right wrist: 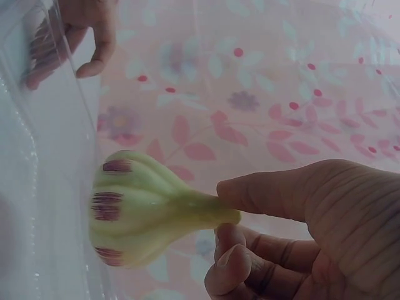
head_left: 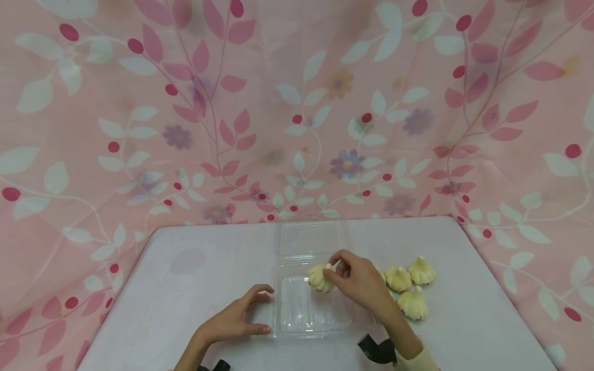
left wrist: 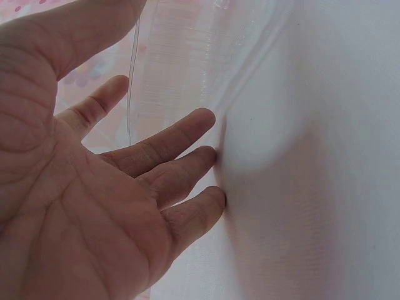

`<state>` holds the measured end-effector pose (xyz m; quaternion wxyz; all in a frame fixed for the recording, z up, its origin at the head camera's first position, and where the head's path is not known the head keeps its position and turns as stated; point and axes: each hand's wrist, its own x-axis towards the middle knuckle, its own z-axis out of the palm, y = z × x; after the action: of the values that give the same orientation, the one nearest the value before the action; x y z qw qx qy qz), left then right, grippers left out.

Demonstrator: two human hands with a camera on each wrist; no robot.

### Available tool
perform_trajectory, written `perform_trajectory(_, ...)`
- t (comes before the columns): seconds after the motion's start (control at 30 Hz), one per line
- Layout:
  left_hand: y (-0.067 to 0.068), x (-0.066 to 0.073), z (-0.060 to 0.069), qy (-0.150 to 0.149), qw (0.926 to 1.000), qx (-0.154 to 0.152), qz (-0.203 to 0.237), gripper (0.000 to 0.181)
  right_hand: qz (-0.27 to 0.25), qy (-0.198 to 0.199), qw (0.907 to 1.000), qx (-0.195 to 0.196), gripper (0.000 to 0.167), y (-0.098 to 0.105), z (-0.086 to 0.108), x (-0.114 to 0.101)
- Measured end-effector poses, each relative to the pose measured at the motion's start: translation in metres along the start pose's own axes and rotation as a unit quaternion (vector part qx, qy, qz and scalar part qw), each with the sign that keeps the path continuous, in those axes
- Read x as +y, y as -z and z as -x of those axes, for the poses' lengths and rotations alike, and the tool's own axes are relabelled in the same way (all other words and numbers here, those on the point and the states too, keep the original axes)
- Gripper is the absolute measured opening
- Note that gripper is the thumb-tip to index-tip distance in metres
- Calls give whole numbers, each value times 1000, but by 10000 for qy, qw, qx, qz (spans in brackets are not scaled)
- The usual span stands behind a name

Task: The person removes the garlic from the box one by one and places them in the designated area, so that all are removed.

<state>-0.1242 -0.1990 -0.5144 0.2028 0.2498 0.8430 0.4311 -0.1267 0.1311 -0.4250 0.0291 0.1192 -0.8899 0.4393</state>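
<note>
A pale yellow-green garlic bulb [head_left: 319, 279] hangs over the clear plastic box [head_left: 297, 330], its neck pinched between thumb and fingers of my right hand [head_left: 364, 286]. In the right wrist view the garlic bulb [right wrist: 137, 212] shows purple-brown streaks on its rounded end. The box lies with its lid [head_left: 313, 239] folded back behind it. At the box's left side is my left hand [head_left: 236, 314], fingers spread and bent slightly, holding nothing. The left wrist view shows the left hand's palm [left wrist: 81, 206], with some fingertips at the white tabletop beside the box.
Several more garlic bulbs [head_left: 414, 304] sit in a group on the white table [head_left: 464, 330], right of the box and partly behind my right hand. A pink floral cloth [head_left: 260, 103] hangs behind the table. Black wrist-worn pieces [head_left: 378, 350] show near the front.
</note>
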Motion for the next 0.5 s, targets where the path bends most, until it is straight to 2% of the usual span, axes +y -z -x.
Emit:
perform_trajectory(0.17, 0, -2, -1, 5, 10000, 2, -51, 80, 60, -73, 9999, 120, 18, 8, 1, 3)
perform_trajectory(0.5, 0, -2, 0, -28, 9999, 27, -107, 80, -38, 77, 9997, 224, 18, 28, 3, 9)
